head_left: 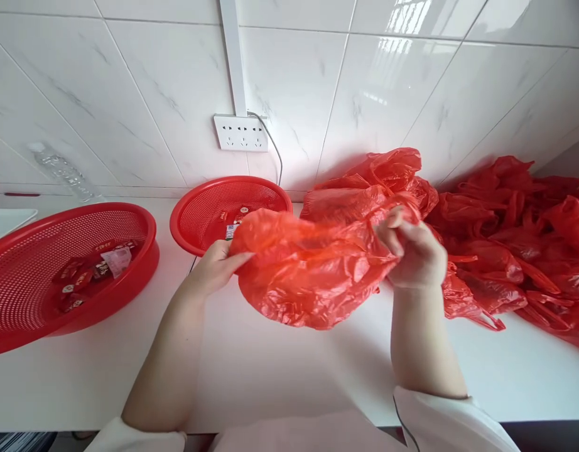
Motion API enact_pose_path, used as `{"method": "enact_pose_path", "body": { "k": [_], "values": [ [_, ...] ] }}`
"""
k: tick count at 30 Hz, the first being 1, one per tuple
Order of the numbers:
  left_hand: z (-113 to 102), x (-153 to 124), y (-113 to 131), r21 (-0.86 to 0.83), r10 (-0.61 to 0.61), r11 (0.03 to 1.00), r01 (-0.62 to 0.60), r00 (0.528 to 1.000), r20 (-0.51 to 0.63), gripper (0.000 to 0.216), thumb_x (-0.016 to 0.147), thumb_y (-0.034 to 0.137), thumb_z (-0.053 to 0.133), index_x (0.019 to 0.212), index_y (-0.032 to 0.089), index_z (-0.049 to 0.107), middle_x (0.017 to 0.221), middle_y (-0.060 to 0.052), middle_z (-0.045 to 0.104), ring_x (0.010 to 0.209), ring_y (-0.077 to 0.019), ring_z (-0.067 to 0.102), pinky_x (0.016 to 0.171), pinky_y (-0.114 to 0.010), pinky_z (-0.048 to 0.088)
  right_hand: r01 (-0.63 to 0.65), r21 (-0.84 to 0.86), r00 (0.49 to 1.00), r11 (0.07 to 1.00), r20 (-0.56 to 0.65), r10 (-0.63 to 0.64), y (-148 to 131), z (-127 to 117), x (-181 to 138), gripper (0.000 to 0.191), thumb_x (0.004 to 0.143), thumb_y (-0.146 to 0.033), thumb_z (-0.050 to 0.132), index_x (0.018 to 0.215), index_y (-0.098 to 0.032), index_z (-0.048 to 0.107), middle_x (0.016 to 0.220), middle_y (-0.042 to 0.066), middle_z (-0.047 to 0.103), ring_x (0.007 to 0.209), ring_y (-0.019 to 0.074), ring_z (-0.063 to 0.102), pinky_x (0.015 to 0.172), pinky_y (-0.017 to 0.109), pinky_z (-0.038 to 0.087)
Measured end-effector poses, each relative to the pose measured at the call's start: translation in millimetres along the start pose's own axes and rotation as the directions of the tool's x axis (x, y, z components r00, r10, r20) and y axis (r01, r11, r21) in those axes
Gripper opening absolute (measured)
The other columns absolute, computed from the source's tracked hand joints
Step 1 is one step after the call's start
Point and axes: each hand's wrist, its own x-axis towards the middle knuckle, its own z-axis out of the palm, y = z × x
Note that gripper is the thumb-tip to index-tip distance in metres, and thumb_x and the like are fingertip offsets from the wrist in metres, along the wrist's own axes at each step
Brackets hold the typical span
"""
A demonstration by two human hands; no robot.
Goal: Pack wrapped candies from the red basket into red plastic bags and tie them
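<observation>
A thin red plastic bag [308,276] is stretched sideways above the white table between my hands. My left hand [218,269] grips its left end, thumb on the near side and the other fingers hidden behind the plastic. At the opposite end, my right hand [414,245] pinches the gathered plastic, slightly blurred. Whether anything lies inside the bag I cannot tell. Just behind it stands a small red mesh basket [195,213] with a few small wrapped packets [232,231] in it, partly covered by the bag.
A larger red basket [148,251] holding several packets [82,276] stands at left. Behind it are a clear plastic bottle [66,172] and a white tray [9,220]. Red bags [506,245] pile up along the right. A socket strip [241,133] with a cable is on the tiled wall.
</observation>
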Motion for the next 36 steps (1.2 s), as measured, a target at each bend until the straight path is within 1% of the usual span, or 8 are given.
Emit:
{"method": "enact_pose_path", "body": {
  "k": [4, 7, 14, 19, 23, 29, 32, 36],
  "values": [
    [-14.7, 1.4, -6.3, 0.023, 0.101, 0.995, -0.099, 0.993, -0.058, 0.026, 0.087, 0.035, 0.060, 0.070, 0.016, 0.062, 0.074, 0.000, 0.064, 0.075, -0.0155, 0.060, 0.068, -0.024, 0.048, 0.015, 0.095, 0.962, 0.995, 0.270, -0.041, -10.6, -28.1, -2.5, 0.031, 0.087, -0.051, 0.046, 0.079, -0.027, 0.063, 0.044, -0.008, 0.025, 0.033, 0.0097, 0.024, 0.041, 0.028, 0.035],
    [-15.3, 1.9, -1.8, 0.030, 0.159, 0.987, -0.160, 0.987, 0.020, 0.016, 0.087, 0.032, 0.061, 0.088, 0.017, 0.066, 0.089, -0.003, 0.067, 0.086, -0.0178, 0.062, 0.076, -0.027, 0.050, -0.102, -0.190, 0.903, 0.976, 0.393, 0.171, -14.2, -35.6, -6.9, 0.058, 0.091, -0.069, 0.029, 0.094, -0.023, 0.064, 0.051, -0.005, 0.036, 0.038, 0.0097, 0.027, 0.043, 0.027, 0.032],
    [-2.3, -2.6, 7.5, 0.252, 0.095, 0.959, -0.131, 0.984, 0.149, 0.039, 0.082, 0.033, 0.067, 0.119, 0.025, 0.056, 0.126, -0.005, 0.060, 0.116, -0.0236, 0.058, 0.096, -0.038, 0.050, -0.041, -0.741, 0.827, 0.670, 0.351, 0.439, -14.0, -9.9, -4.7, 0.029, 0.089, -0.043, 0.061, 0.076, -0.018, 0.055, 0.064, -0.003, 0.042, 0.057, 0.0091, 0.037, 0.050, 0.024, 0.031],
    [17.0, -27.4, 24.8, 0.547, 0.381, 0.759, -0.352, 0.922, 0.065, 0.050, 0.087, 0.023, 0.059, 0.135, 0.030, 0.046, 0.144, -0.002, 0.046, 0.134, -0.0216, 0.042, 0.114, -0.041, 0.034, 0.050, -0.626, 0.859, 0.778, 0.425, 0.286, -7.5, -0.9, -3.2, 0.036, 0.090, -0.034, 0.061, 0.062, -0.017, 0.047, 0.069, -0.002, 0.039, 0.060, 0.0093, 0.036, 0.055, 0.025, 0.033],
    [53.6, -38.0, 33.8, 0.384, 0.506, 0.714, -0.585, 0.811, 0.293, 0.041, 0.091, 0.024, 0.054, 0.131, 0.026, 0.047, 0.134, -0.004, 0.055, 0.126, -0.0189, 0.050, 0.107, -0.033, 0.041, 0.106, -0.401, 0.824, 0.910, 0.548, 0.145, 4.1, 5.3, -5.3, 0.038, 0.089, -0.036, 0.061, 0.058, -0.015, 0.056, 0.068, -0.001, 0.040, 0.058, 0.0089, 0.037, 0.051, 0.025, 0.030],
    [98.9, -30.7, 21.5, 0.561, 0.307, 0.672, -0.483, 0.872, 0.382, 0.031, 0.096, 0.039, 0.042, 0.119, 0.018, 0.049, 0.112, -0.011, 0.063, 0.098, -0.0248, 0.063, 0.081, -0.038, 0.050, 0.196, -0.076, 0.794, 0.978, 0.597, -0.113, 16.8, 17.5, -11.1, 0.045, 0.082, -0.022, 0.066, 0.046, -0.015, 0.039, 0.062, 0.000, 0.043, 0.056, 0.0087, 0.039, 0.051, 0.025, 0.033],
    [91.2, -22.2, 13.4, 0.630, 0.111, 0.683, -0.368, 0.906, 0.409, 0.034, 0.099, 0.041, 0.028, 0.092, 0.019, 0.053, 0.072, -0.003, 0.059, 0.062, -0.0192, 0.058, 0.058, -0.032, 0.043, 0.153, 0.085, 0.769, 0.984, 0.616, -0.173, 13.3, 11.9, -12.1, 0.048, 0.082, -0.022, 0.063, 0.045, -0.017, 0.032, 0.061, 0.003, 0.054, 0.061, 0.0129, 0.055, 0.058, 0.029, 0.045],
    [67.2, -9.0, 1.4, 0.686, -0.033, 0.656, -0.315, 0.896, 0.443, 0.039, 0.097, 0.031, 0.026, 0.069, 0.021, 0.051, 0.065, -0.004, 0.056, 0.061, -0.0190, 0.055, 0.057, -0.031, 0.040, -0.009, 0.135, 0.666, 0.991, 0.740, -0.095, -1.4, -12.7, -11.0, 0.053, 0.088, -0.028, 0.052, 0.044, -0.021, 0.024, 0.037, -0.005, 0.038, 0.036, 0.0081, 0.043, 0.046, 0.024, 0.042]
  ]
}}
